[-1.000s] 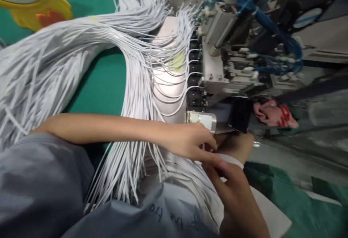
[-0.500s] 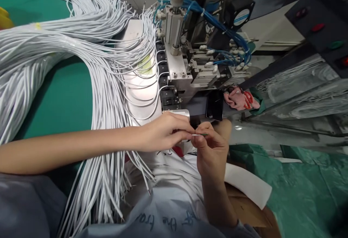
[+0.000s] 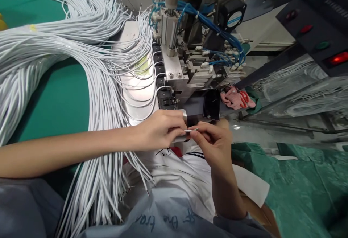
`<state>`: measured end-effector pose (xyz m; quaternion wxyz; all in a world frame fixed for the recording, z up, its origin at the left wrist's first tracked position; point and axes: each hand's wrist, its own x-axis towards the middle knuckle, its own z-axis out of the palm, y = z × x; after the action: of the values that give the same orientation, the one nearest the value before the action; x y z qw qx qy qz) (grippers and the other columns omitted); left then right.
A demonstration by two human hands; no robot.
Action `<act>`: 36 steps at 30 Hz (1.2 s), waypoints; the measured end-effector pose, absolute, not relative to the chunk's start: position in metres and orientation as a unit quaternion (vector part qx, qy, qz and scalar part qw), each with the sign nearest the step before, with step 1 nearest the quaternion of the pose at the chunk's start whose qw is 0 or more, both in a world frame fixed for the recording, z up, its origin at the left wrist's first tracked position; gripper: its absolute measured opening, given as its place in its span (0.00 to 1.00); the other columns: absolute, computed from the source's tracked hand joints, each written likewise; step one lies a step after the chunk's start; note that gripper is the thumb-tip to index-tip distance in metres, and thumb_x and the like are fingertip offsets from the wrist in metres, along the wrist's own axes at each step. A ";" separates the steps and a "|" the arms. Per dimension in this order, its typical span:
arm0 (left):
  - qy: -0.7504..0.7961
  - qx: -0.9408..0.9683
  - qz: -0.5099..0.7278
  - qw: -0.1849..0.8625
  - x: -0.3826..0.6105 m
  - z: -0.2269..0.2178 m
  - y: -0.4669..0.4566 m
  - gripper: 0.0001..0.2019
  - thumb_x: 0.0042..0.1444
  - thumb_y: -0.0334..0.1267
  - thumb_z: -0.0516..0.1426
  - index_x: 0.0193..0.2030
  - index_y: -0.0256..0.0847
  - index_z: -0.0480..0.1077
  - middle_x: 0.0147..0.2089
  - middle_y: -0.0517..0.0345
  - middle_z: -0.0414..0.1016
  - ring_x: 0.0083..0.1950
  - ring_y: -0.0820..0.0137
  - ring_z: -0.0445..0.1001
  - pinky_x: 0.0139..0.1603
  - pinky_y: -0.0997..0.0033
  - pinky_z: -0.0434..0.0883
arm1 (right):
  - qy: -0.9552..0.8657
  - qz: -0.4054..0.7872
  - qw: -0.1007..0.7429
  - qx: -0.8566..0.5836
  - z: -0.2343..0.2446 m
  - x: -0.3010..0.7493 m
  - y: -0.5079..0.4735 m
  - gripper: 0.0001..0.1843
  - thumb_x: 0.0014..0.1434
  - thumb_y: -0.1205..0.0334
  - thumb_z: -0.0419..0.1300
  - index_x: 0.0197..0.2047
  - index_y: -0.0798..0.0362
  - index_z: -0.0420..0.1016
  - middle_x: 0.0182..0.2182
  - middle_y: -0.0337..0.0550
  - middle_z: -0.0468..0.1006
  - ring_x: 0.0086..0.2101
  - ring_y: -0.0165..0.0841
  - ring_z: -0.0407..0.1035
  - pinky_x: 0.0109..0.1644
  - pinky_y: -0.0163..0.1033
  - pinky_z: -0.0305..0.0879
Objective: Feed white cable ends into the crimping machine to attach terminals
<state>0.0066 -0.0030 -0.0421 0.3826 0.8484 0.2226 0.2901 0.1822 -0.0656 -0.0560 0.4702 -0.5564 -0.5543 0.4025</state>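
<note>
Together, the left hand [image 3: 160,131] and right hand [image 3: 214,143] pinch one white wire end [image 3: 191,130] just short of the machine [image 3: 179,71], not yet loaded, while several wires [image 3: 146,82] beyond the grip already sit clipped and a bundle [image 3: 54,60] waits on the green surface [image 3: 62,100].

Your left hand [image 3: 160,129] and right hand [image 3: 214,142] meet just before the machine [image 3: 185,60]; the wire bundle [image 3: 81,60] lies left on the surface [image 3: 62,100], perhaps feeding it.
</note>
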 end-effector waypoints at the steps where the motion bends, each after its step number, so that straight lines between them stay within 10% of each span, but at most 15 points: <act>1: 0.233 0.840 0.290 0.396 0.007 -0.041 -0.003 0.09 0.57 0.28 0.53 0.27 0.35 0.71 0.28 0.58 0.69 0.30 0.76 0.67 0.30 0.78 0.65 | -0.543 0.400 0.492 -0.550 -0.060 0.179 -0.066 0.06 0.52 0.62 0.63 0.29 0.54 0.80 0.15 0.31 0.52 0.19 0.23 0.48 0.22 0.33 0.49; 8: 0.242 0.832 0.284 0.410 0.007 -0.036 -0.004 0.09 0.57 0.31 0.55 0.26 0.34 0.70 0.26 0.59 0.70 0.29 0.78 0.68 0.30 0.79 0.66 | -0.491 0.325 0.598 -0.544 -0.077 0.155 -0.070 0.07 0.53 0.60 0.62 0.29 0.53 0.80 0.17 0.35 0.62 0.20 0.26 0.54 0.23 0.34 0.53; 15: 0.203 0.960 0.165 0.100 -0.002 -0.030 0.005 0.12 0.58 0.26 0.47 0.32 0.34 0.71 0.30 0.57 0.68 0.22 0.77 0.62 0.19 0.74 0.58 | -0.657 0.181 0.456 -0.572 -0.049 0.169 -0.063 0.05 0.54 0.66 0.60 0.28 0.54 0.77 0.16 0.31 0.57 0.18 0.24 0.51 0.22 0.34 0.49; 22: 0.266 0.854 0.290 0.341 0.005 -0.033 0.008 0.10 0.60 0.31 0.53 0.31 0.36 0.73 0.26 0.60 0.70 0.28 0.78 0.68 0.29 0.80 0.66 | -0.571 0.198 0.584 -0.543 -0.057 0.153 -0.046 0.10 0.57 0.65 0.58 0.24 0.54 0.73 0.16 0.31 0.51 0.19 0.24 0.49 0.23 0.34 0.48; 30: 0.227 0.956 0.185 0.005 -0.005 -0.033 0.026 0.14 0.60 0.27 0.45 0.33 0.33 0.71 0.29 0.56 0.68 0.23 0.76 0.62 0.22 0.76 0.61 | -0.649 0.196 0.444 -0.586 -0.047 0.165 -0.030 0.11 0.55 0.66 0.59 0.22 0.54 0.72 0.16 0.31 0.52 0.18 0.23 0.50 0.23 0.33 0.49; 36: 0.299 0.871 0.297 0.251 0.004 -0.040 0.023 0.10 0.60 0.30 0.51 0.31 0.34 0.72 0.26 0.59 0.68 0.27 0.78 0.66 0.28 0.80 0.64 | -0.575 0.196 0.567 -0.556 -0.064 0.150 -0.022 0.08 0.56 0.67 0.58 0.25 0.55 0.74 0.17 0.31 0.49 0.19 0.24 0.49 0.23 0.34 0.49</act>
<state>0.0036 0.0225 -0.0401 0.2512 0.8714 0.2992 0.2968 0.1503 -0.0219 -0.0643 0.5670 -0.5564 -0.5750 0.1958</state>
